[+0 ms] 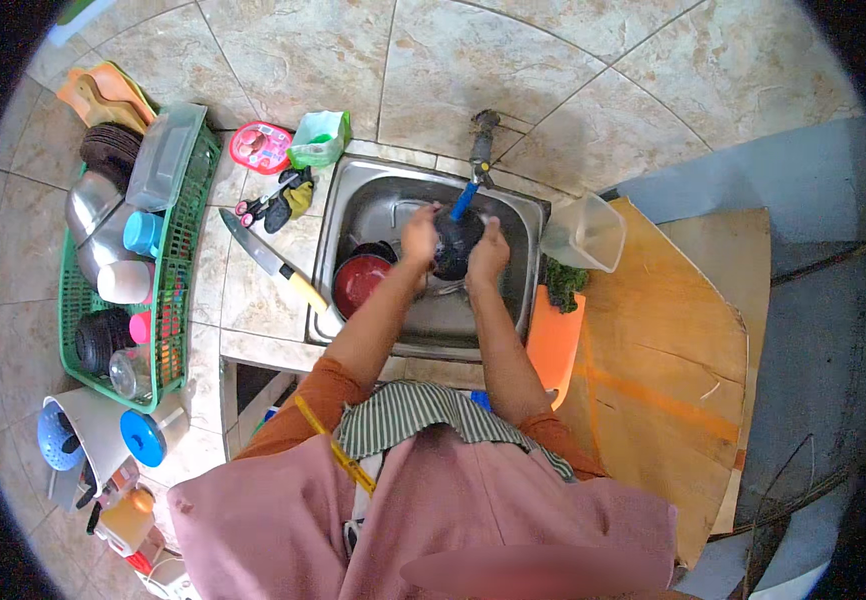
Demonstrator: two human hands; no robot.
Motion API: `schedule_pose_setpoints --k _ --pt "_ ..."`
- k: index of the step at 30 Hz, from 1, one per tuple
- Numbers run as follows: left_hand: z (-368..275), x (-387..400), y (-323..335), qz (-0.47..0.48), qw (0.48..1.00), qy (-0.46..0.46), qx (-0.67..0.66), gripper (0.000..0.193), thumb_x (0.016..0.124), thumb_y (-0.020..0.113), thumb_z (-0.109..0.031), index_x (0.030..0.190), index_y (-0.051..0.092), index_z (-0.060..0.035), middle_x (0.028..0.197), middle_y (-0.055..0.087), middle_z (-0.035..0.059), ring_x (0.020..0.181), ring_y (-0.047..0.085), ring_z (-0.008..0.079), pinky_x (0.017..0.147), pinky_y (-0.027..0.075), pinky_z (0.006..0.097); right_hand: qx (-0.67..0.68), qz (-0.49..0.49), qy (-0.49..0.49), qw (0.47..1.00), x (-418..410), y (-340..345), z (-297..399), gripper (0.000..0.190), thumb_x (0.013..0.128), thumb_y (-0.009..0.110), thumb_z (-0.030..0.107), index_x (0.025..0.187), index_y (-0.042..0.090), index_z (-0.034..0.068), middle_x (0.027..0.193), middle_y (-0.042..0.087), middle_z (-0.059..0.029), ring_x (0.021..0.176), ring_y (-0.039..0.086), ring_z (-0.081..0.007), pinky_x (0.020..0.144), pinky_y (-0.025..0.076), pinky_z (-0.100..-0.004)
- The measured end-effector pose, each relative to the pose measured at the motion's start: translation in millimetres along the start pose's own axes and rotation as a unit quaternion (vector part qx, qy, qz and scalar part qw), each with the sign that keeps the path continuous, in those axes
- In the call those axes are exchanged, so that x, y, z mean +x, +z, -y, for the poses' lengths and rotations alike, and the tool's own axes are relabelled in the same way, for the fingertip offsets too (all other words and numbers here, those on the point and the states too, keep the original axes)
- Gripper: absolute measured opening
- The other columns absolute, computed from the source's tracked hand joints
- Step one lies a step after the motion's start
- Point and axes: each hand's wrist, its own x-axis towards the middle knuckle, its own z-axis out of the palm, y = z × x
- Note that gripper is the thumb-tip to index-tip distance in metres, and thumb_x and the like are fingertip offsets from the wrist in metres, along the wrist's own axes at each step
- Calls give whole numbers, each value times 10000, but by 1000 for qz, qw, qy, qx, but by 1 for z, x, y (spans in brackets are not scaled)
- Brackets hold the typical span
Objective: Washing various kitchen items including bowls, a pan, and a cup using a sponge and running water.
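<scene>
Over a stainless steel sink [440,330], both hands grip a dark round bowl or dish [455,244]. My left hand [421,238] is at its left rim, slightly blurred, and my right hand [488,253] is at its right rim. The blue-ended spout of the wall tap [465,200] points down at the dish; whether water runs is hard to tell. A red bowl [358,283] rests in the sink's left part, against another dark vessel, partly hidden by my left forearm.
Left of the sink lies a knife with a yellow handle [304,291], near scissors [251,208]. A green dish basket [71,330] holds crockery. At right are a clear plastic container [590,232], leafy greens [566,281], an orange cutting board [555,337] and cardboard [665,360].
</scene>
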Motion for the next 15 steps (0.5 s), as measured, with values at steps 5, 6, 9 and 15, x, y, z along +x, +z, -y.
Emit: schedule_pose_setpoints --k 5,6,9,15 --pt "12 -32 5 41 779 -328 -533 384 936 365 -287 1068 618 -29 930 670 97 791 665 255 790 522 382 434 -76 87 893 -2 13 -22 539 957 421 389 1058 573 -118 1046 619 -159 852 605 -277 818 456 -342" --pt "11 -40 12 -7 762 -410 -500 511 952 342 -440 1152 563 -25 1053 631 109 916 635 249 888 473 371 432 -63 73 897 -1 14 -25 539 957 421 389 1058 573 -118 1046 619 -159 852 605 -277 818 456 -342" --pt "3 -68 36 -84 707 -375 -594 637 926 337 -562 1230 491 -24 1205 545 131 1076 550 225 970 403 360 368 -119 124 914 -5 13 -26 533 960 414 383 1038 575 -119 1034 622 -170 858 608 -281 802 463 -355" --pt "-16 -54 15 174 723 -341 -575 892 795 595 -585 1369 245 2 1304 430 160 1129 484 278 927 412 410 36 -91 -127 987 -36 -5 -22 383 954 431 326 992 603 -14 909 624 -200 793 610 -293 685 465 -409"
